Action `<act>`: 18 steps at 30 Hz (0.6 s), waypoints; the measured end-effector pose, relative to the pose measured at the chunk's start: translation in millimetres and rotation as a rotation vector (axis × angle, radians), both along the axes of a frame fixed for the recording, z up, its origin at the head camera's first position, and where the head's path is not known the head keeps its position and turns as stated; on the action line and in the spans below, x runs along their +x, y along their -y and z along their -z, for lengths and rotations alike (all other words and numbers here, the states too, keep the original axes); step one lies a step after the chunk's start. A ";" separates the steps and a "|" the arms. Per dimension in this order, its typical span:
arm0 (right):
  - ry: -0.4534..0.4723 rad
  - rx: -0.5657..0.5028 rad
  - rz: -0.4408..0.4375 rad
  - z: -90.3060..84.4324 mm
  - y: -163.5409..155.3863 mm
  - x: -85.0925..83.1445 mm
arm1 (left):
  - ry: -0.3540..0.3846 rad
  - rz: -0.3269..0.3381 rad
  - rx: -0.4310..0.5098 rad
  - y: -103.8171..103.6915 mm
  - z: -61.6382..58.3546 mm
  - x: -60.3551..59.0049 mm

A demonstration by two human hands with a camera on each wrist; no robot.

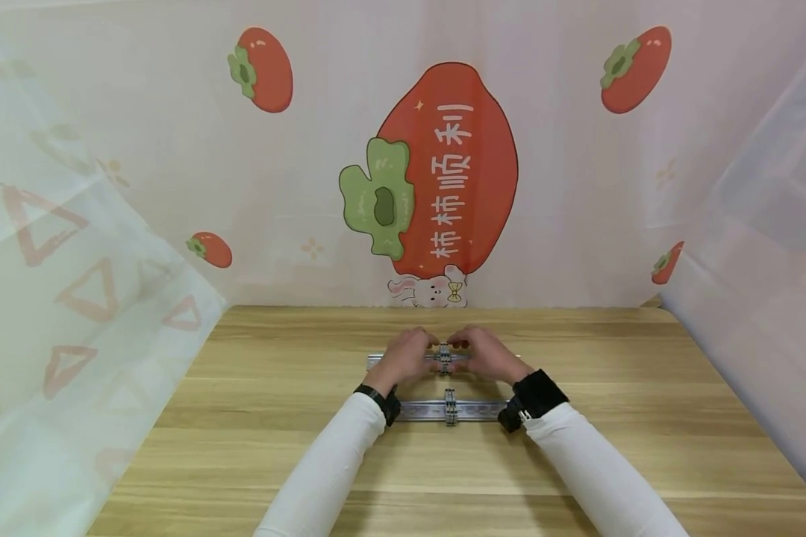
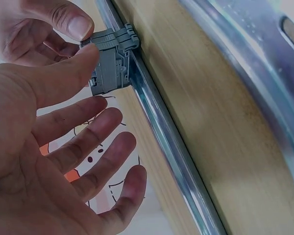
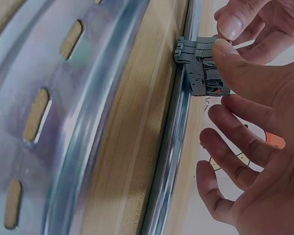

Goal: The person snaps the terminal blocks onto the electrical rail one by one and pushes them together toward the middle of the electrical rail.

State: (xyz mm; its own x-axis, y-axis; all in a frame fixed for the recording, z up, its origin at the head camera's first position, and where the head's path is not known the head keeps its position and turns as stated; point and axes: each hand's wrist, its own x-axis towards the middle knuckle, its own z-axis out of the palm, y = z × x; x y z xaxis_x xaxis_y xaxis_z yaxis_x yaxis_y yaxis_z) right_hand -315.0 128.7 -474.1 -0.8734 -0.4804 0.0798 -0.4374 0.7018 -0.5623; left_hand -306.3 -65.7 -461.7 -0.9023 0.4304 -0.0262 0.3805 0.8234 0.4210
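Note:
A small stack of grey DIN rail terminal blocks (image 1: 445, 359) sits across the far metal DIN rail (image 1: 375, 362). My left hand (image 1: 408, 356) pinches the stack from the left between thumb and index finger; its other fingers are spread, as the left wrist view shows. From the right, my right hand (image 1: 489, 354) pinches the same terminal blocks (image 3: 203, 66), its thumb close to the left thumb. Both hands cover much of the far rail in the head view. Closer to me, a second group of terminal blocks (image 1: 451, 407) stands on the near slotted DIN rail (image 1: 419, 410).
Both rails lie on a wood-grain table (image 1: 255, 447). Behind it hangs a pale curtain (image 1: 544, 246) printed with persimmons, and translucent sheets (image 1: 60, 313) flank the sides. My forearms pass above the near rail's ends.

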 end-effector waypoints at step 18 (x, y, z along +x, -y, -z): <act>0.034 0.012 0.026 -1.4 -27.2 5.1 | 0.018 -0.067 0.017 31.5 -2.9 9.5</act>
State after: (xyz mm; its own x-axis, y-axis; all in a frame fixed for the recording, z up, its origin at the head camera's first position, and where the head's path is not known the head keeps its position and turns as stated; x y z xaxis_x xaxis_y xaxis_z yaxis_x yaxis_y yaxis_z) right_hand -309.8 155.9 -472.7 -0.8879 -0.4579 0.0446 -0.3997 0.7196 -0.5678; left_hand -296.8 -97.2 -458.8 -0.9285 0.3695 -0.0361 0.3168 0.8393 0.4419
